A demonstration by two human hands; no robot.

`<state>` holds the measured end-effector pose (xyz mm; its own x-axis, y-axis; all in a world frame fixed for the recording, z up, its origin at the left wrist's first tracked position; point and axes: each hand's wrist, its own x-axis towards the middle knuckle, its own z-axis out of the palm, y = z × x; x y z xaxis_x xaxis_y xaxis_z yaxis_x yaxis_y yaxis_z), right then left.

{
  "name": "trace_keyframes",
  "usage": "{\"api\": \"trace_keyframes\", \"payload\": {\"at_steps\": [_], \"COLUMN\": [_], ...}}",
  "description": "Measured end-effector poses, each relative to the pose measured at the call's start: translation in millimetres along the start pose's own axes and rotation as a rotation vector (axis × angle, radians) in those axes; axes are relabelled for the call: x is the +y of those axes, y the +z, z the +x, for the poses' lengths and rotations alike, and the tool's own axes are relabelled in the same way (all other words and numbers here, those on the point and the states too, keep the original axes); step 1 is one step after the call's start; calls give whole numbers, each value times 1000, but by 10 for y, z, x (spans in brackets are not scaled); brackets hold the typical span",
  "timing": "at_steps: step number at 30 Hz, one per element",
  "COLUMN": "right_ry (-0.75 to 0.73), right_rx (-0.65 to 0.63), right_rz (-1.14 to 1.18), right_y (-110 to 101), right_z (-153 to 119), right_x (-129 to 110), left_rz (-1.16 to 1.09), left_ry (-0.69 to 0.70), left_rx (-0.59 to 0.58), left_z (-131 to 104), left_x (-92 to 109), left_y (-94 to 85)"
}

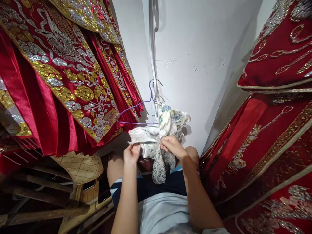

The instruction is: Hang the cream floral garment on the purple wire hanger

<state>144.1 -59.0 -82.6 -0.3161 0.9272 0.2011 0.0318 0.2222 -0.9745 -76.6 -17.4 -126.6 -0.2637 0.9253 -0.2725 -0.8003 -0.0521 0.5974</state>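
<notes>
A purple wire hanger [136, 123] hangs by its hook against the wall, and its left half is bare. From its right side hangs a white garment [165, 122] with a blue, green and yellow floral print. My left hand [132, 153] pinches the lower edge of the garment's part spread out to the left. My right hand [172, 145] has its fingers closed on the fabric at the middle, near a vertical edge. Below the hands, a gathered grey-and-white patterned part [159, 170] droops over my lap. The hanger's right half is hidden by the cloth.
Red embroidered garments with gold and silver sequins [80, 81] hang at the left, and beaded red garments [258, 130] at the right. White cables [152, 48] run down the white wall [200, 39]. A wooden chair with a quilted cream cover [79, 167] stands at lower left.
</notes>
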Motion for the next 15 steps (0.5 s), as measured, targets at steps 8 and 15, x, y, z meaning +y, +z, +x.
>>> {"api": "trace_keyframes", "payload": {"at_steps": [8,15], "right_ry": [160,128], "right_rx": [137,32], "right_rz": [-145,12], "right_y": [-249,-158], "right_z": [19,-57], "right_x": [321,263], "left_rz": [317,669], "left_ry": [88,487], "left_rx": [-569,-681], "left_z": [-644,-1070], "left_x": [-447,-414], "left_y": [311,482]}}
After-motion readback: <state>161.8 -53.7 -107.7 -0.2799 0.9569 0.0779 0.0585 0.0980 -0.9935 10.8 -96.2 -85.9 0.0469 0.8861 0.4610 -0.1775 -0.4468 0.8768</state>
